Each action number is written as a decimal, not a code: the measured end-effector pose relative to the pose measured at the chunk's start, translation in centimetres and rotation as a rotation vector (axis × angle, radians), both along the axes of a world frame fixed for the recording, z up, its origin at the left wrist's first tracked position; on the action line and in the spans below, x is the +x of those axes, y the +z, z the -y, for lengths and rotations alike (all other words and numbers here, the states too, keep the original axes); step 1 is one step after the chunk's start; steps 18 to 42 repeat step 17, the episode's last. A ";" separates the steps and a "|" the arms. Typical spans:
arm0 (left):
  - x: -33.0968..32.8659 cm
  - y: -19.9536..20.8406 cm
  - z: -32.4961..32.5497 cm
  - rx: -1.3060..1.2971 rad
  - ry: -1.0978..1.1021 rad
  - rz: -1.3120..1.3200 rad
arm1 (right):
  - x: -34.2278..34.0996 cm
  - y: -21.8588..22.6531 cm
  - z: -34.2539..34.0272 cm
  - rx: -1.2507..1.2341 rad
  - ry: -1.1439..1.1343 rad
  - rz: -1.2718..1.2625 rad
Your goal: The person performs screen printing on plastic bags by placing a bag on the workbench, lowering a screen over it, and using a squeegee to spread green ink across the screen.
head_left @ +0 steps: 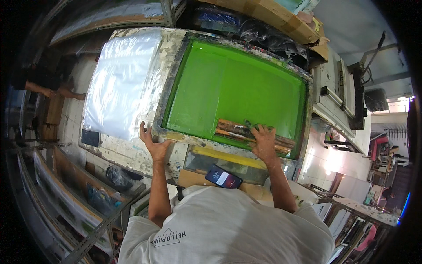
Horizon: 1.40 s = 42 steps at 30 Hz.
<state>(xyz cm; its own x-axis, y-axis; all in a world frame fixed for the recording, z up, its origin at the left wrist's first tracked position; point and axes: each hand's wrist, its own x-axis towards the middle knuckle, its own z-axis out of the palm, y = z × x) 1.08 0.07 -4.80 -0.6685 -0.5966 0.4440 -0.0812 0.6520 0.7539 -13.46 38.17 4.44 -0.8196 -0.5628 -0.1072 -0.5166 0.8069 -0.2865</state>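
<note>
A green mesh printing screen [246,83] in a paint-stained frame lies on the table. Along its near right side rests a wooden squeegee [233,127], worn and streaked with orange. My right hand [264,140] lies over the squeegee's middle, its fingers bent over the far side and the thumb on the near side. At the frame's near left corner is my left hand [154,146], fingers apart and holding nothing; whether it touches the frame I cannot tell. Left of the screen sits a stack of shiny clear plastic sheets [121,86].
A phone [223,176] with its screen lit lies near my body. A small dark flat object [90,137] sits by the sheets' near left corner. Metal racks [70,211] stand at left, a white machine [338,97] at right. Another person's arm [41,89] shows at far left.
</note>
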 end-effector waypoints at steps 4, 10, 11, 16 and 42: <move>0.0 0.0 0.0 0.015 0.011 0.031 | -2.2 -3.9 0.4 -0.016 -0.089 -0.039; 0.3 0.4 -0.1 0.044 0.051 0.081 | -13.4 -7.3 0.9 -0.145 -0.108 -0.191; 0.2 0.2 -0.1 0.054 0.063 0.075 | -15.5 -7.4 1.3 -0.155 -0.102 -0.222; 0.0 0.5 -0.3 0.025 0.078 0.095 | -25.9 -7.8 2.4 -0.112 -0.109 -0.288; 0.2 0.4 -0.1 0.020 0.077 0.101 | -28.0 -8.2 2.5 -0.060 -0.130 -0.308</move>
